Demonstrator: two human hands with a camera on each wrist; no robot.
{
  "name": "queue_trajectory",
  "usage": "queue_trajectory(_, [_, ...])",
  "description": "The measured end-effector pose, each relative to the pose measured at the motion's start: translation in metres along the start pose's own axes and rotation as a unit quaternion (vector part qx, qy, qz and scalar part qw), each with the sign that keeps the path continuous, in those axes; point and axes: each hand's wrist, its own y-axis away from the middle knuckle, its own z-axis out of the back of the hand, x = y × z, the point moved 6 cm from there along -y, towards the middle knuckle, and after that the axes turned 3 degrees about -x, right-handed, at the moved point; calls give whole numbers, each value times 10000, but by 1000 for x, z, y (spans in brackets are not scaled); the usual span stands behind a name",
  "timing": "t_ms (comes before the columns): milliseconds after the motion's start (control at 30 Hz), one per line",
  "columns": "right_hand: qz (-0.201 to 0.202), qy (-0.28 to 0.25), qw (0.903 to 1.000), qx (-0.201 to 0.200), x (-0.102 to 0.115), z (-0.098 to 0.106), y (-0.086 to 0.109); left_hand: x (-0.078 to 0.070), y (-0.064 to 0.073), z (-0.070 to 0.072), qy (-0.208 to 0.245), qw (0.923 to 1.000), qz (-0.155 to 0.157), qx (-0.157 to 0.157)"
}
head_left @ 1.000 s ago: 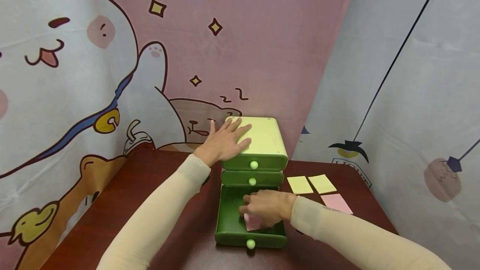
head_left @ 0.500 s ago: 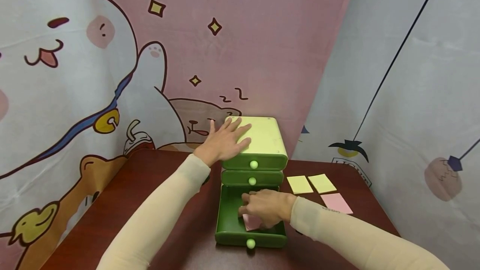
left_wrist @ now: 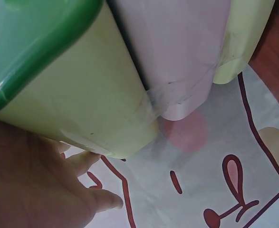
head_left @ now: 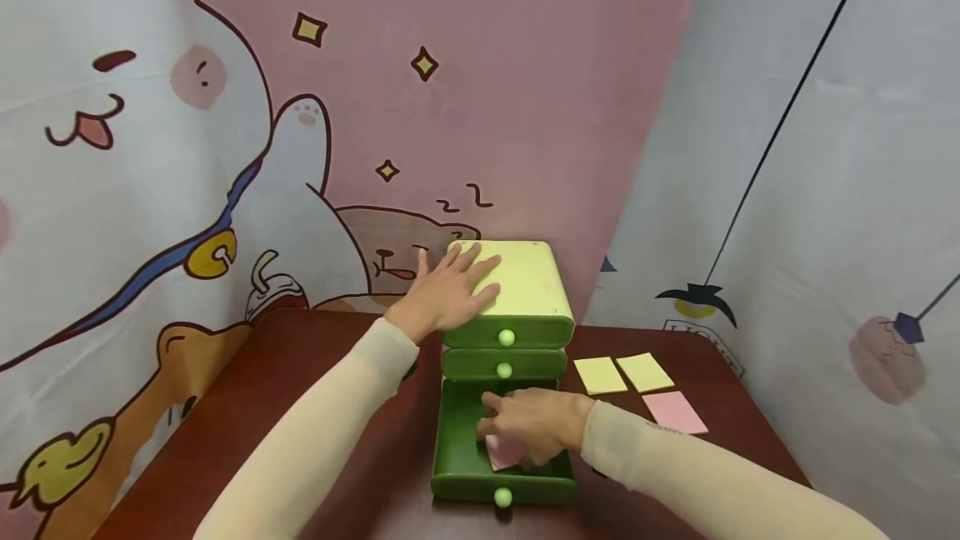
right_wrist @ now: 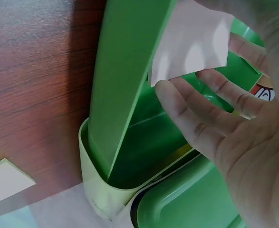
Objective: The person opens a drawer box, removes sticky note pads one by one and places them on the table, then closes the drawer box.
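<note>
My left hand [head_left: 450, 294] rests with spread, straight fingers on the pale yellow top of a small drawer unit [head_left: 528, 277]. In the left wrist view, its fingers lie along the unit's yellow casing [left_wrist: 82, 104]. The lowest green drawer [head_left: 457, 448] is pulled out, while the upper two are closed. Inside it, my right hand [head_left: 532, 423] holds a pink sticky note pad [head_left: 502, 452]. The right wrist view shows fingertips against one edge of the pink sticky note pad [right_wrist: 191, 45]; the thumb's tip is partly cut off at the top.
Two yellow sticky note pads [head_left: 600, 375] and a pink sticky note pad [head_left: 675, 412] lie right of the unit on the dark red-brown table [head_left: 322, 407]. A cartoon-printed cloth [head_left: 525, 107] hangs close behind. Round light-green knobs [head_left: 503, 497] stick out from the drawers.
The head view has tilted up slightly, so everything sits a little lower in it. Both hands keep nearly the same places, the right one still at the pink sticky note pad in the drawer.
</note>
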Motion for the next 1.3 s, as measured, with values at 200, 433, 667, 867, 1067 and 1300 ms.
queue_trajectory(200, [-11, 195, 9998, -62, 3, -2, -4, 2, 3, -2, 31, 10000, 26, -26])
queue_trajectory(433, [11, 117, 9999, -85, 1, -4, -2, 0, 0, -4, -4, 10000, -21, 14])
queue_trajectory(667, [223, 248, 9993, -163, 0, -1, -1, 0, -1, 1, 10, 10000, 28, 10])
queue_trajectory(867, [281, 120, 9994, -173, 2, -1, -2, 4, 2, 0, 103, 9999, 59, 96])
queue_trajectory(1067, [258, 10, 9995, -201, 4, -1, -4, 7, 4, 0, 114, 9999, 95, 53])
queue_trajectory(1300, [62, -408, 9990, -139, -1, -2, 4, 1, 2, -1, 195, 9998, 16, 29])
